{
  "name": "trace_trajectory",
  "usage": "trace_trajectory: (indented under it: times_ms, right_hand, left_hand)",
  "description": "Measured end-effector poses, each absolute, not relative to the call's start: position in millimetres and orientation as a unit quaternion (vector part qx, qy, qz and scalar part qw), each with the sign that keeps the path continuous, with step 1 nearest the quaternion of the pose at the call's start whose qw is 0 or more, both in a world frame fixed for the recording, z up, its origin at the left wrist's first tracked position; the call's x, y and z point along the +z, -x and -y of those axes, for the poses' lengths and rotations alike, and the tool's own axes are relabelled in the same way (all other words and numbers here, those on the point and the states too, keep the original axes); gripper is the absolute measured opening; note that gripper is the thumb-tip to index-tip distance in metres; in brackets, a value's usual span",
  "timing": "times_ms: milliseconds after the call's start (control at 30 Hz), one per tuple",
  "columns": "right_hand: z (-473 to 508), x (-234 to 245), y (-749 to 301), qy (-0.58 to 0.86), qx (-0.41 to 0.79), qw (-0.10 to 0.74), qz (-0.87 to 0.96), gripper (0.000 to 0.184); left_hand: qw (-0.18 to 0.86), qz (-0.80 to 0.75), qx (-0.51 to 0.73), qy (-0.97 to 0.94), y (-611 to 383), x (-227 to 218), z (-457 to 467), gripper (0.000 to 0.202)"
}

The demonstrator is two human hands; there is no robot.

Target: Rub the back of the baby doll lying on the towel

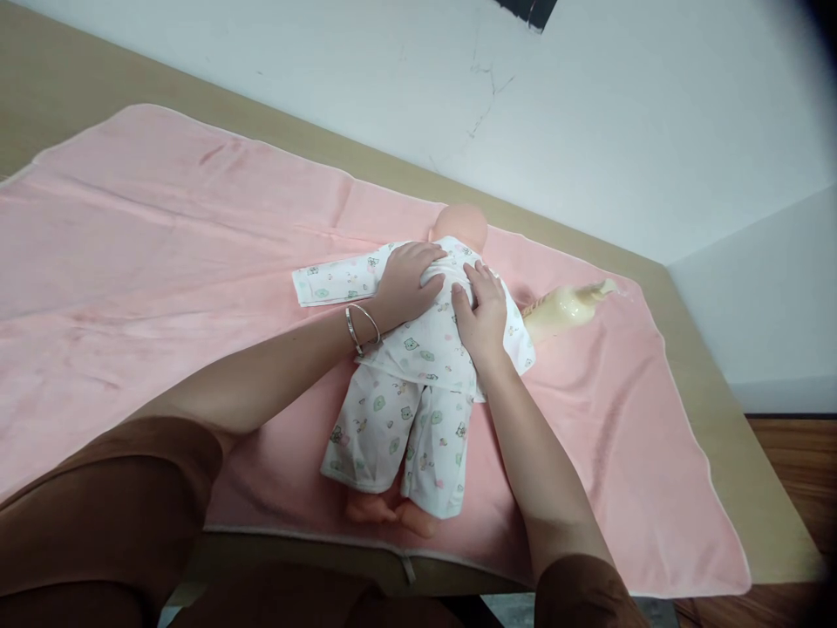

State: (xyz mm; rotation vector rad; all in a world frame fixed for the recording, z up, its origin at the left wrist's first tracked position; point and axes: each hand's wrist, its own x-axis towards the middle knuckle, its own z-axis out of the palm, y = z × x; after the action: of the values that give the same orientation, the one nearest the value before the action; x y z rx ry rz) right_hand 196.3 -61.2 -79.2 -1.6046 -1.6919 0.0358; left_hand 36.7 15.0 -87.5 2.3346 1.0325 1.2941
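On pink cloth — white-clad plastic doll, lengthwise near-to-far, head far; left hand, right hand spread atop, clasping nothing.

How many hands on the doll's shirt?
2. Left hand on the patterned shirt, near the outstretched sleeve; right hand on the same shirt, toward the yellowish bottle. Both in plain view; no others show.
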Motion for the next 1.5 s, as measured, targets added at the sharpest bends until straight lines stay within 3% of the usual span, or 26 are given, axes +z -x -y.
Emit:
trace_trajectory:
  times_ms: [1500]
  right_hand:
    - [60.5, -78.3, -196.8, 0.636, 0.015, 0.388, 0.667, 0.044]
  left_hand:
    - [0.138, -0.362, 0.431, -0.815, -36.6, -89.7, -17.5, 0.04]
